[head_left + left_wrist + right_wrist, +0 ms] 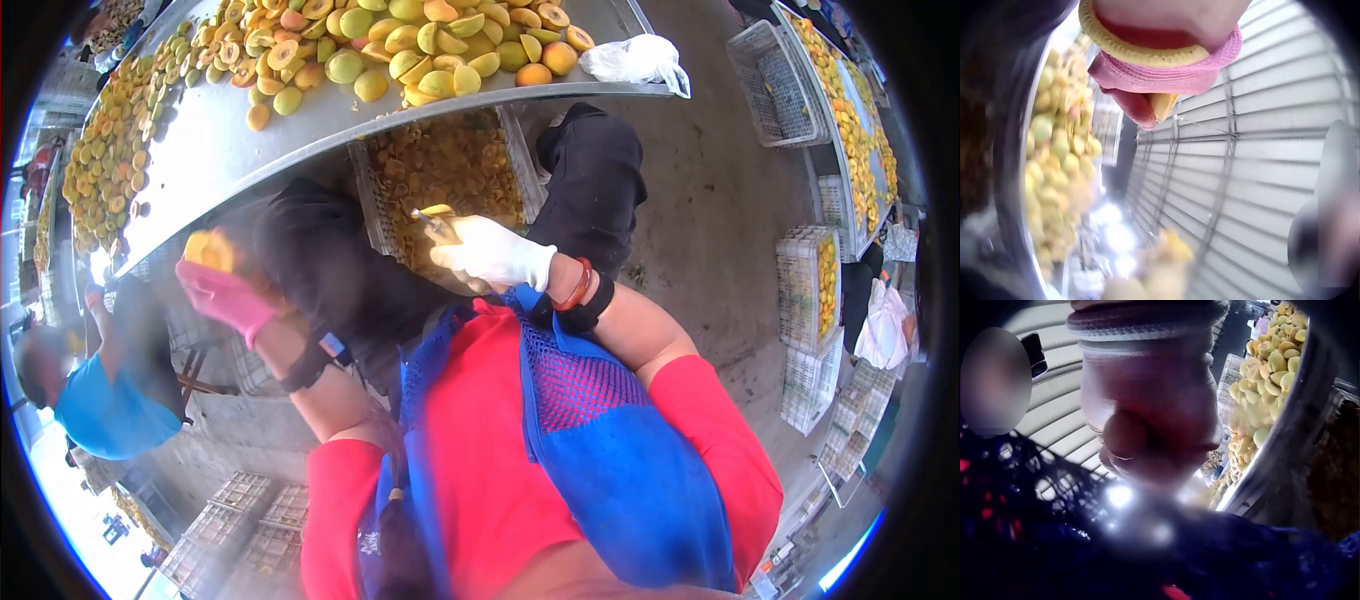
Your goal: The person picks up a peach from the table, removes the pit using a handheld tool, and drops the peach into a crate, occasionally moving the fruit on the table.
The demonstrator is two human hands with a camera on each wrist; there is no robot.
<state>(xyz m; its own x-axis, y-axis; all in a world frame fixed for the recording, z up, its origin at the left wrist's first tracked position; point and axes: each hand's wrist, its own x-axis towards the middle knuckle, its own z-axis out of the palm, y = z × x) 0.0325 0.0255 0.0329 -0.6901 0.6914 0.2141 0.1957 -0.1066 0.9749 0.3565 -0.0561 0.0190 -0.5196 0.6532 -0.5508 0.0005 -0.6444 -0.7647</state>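
My left hand point(228, 295), in a pink glove, holds an orange-yellow fruit piece point(210, 250) beside the table's near edge. In the left wrist view the pink glove point(1160, 78) curls round a fruit piece point(1163, 106). In a white glove, my right hand point(490, 252) grips a small dark tool point(432, 222), possibly a knife, over a crate; a yellow sliver point(437, 210) lies along its tip. The right wrist view shows the white glove point(1150, 425) in shadow, its fingertips and tool hidden.
Halved and whole fruits point(405, 45) cover part of the metal table point(300, 125), with a white plastic bag point(635, 62) at its corner. A crate of scraps point(445, 165) stands between the legs. Another person point(125, 400) is at the left; crates point(805, 285) stand at the right.
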